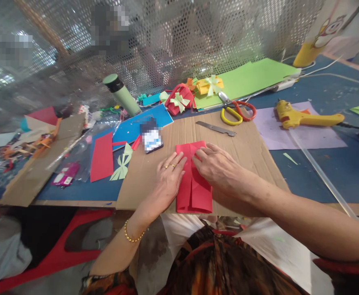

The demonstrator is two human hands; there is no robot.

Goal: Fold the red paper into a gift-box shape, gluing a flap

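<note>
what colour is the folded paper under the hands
The folded paper is red, in the head view.

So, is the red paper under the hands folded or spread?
Folded: the red paper shows flap edges running lengthwise down its middle.

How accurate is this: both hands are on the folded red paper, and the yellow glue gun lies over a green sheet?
One error: the yellow glue gun lies over a purple sheet, as the head view shows. The left and right hands are on the folded red paper.
</note>
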